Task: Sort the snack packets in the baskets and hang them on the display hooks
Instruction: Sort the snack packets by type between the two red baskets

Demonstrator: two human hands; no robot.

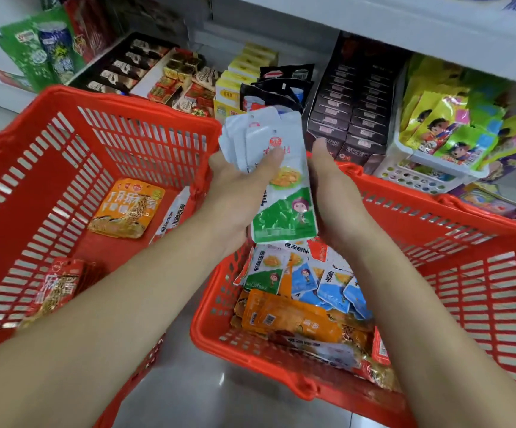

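A stack of white-and-green snack packets (283,186) is held upright above the gap between two red baskets. My left hand (238,186) grips the stack from the left, thumb across its front. My right hand (332,186) presses flat against the stack's right edge, fingers straight. The right basket (454,242) holds a heap of green, blue and orange packets (300,291). The left basket (74,131) holds an orange packet (127,208), a white packet (173,214) and red packets (59,285) near its front wall. No display hooks are in view.
A low shelf behind the baskets carries dark boxes (352,100), yellow boxes (244,75), chocolate trays (127,66) and green bags (40,54). A white plastic bin (420,168) of bright cartoon packets stands at the right. Grey floor (207,387) shows between the baskets.
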